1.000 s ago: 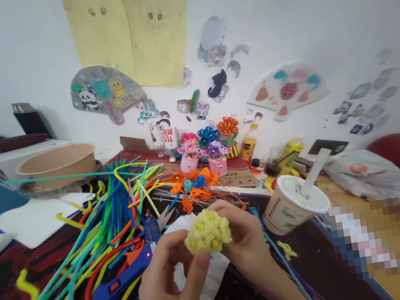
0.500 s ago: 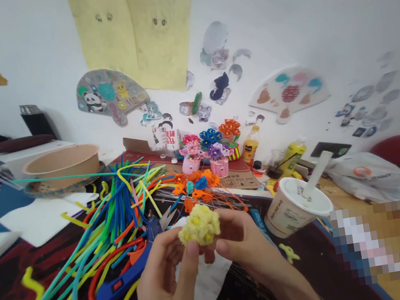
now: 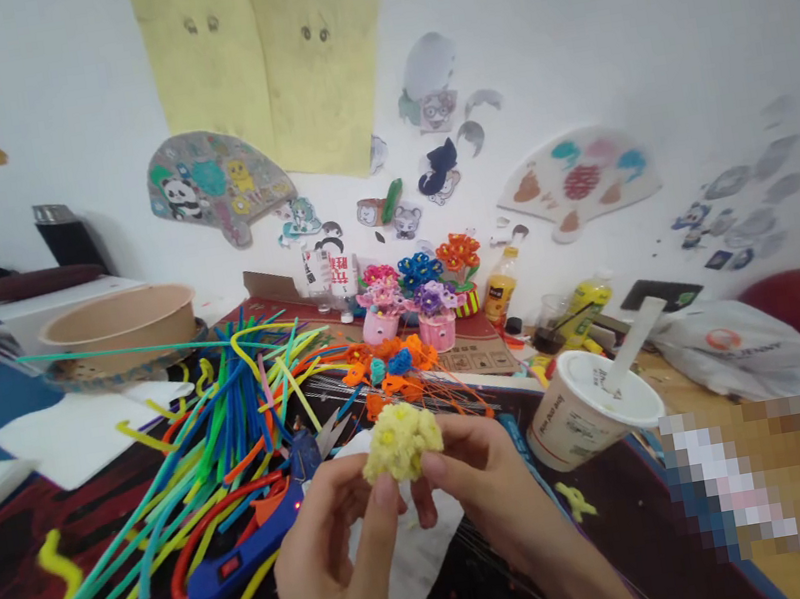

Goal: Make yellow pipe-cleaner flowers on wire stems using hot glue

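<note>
Between both hands is a fuzzy, pale yellow pipe-cleaner flower cluster (image 3: pixel 401 438) with brighter yellow centres. My left hand (image 3: pixel 336 542) pinches its left side, thumb in front and fingers behind. From the right, my right hand (image 3: pixel 486 483) grips the cluster with thumb and fingers. Under the hands lies a white sheet of paper (image 3: pixel 421 580) on the dark table mat. Just left of my left hand rests a blue glue gun (image 3: pixel 247 556), and scissors (image 3: pixel 328 434) lie behind it.
Many coloured pipe cleaners (image 3: pixel 225 398) spread over the left side. Orange pipe-cleaner flowers (image 3: pixel 416 353) lie beyond my hands, before small potted flowers (image 3: pixel 436 319). A lidded cup with a straw (image 3: pixel 578 418) stands at the right, near a small yellow twisted piece (image 3: pixel 576 501).
The yellow cluster has turned slightly and risen a little. My right thumb has moved up onto its front lower edge. The view has shifted slightly.
</note>
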`<state>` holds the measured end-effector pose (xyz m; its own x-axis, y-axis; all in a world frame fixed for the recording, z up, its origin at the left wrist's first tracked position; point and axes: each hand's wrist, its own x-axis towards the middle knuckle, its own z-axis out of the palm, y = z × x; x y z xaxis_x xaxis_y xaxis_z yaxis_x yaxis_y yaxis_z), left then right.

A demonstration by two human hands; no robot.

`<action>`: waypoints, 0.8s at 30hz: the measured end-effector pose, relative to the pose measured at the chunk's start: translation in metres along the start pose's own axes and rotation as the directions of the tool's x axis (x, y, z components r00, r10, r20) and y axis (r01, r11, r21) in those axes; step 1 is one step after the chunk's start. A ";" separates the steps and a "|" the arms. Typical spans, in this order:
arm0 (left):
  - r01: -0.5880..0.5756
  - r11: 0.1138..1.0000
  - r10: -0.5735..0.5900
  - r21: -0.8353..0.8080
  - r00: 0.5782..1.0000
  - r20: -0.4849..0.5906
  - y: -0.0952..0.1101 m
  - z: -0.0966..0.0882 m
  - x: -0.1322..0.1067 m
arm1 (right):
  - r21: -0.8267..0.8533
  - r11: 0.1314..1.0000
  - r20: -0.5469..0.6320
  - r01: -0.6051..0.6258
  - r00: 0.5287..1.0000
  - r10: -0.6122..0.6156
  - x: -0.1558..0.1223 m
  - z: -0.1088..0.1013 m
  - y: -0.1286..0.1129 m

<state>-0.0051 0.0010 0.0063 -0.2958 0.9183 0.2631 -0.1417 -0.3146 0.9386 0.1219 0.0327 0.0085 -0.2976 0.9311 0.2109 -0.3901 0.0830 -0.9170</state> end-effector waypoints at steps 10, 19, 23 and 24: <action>0.028 0.999 -0.028 -0.019 1.000 0.004 0.006 0.007 -0.002 | 0.067 0.995 -0.050 -0.072 0.996 0.076 0.000 -0.002 -0.002; -0.036 0.997 0.029 0.065 0.994 0.106 -0.002 -0.003 0.004 | 0.064 0.990 -0.034 -0.128 0.991 0.130 0.000 -0.003 -0.005; -0.030 1.000 0.029 0.009 0.994 0.104 -0.008 -0.008 0.006 | -0.056 0.995 -0.101 -0.081 0.992 0.075 -0.001 -0.003 -0.009; -0.024 1.000 0.024 -0.003 0.995 0.096 -0.009 -0.008 0.006 | -0.093 0.994 -0.126 -0.053 0.991 0.041 -0.002 -0.003 -0.010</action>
<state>-0.0131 0.0075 -0.0025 -0.2067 0.9292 0.3062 -0.1375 -0.3375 0.9312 0.1289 0.0315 0.0161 -0.2006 0.9711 0.1290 -0.2911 0.0666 -0.9544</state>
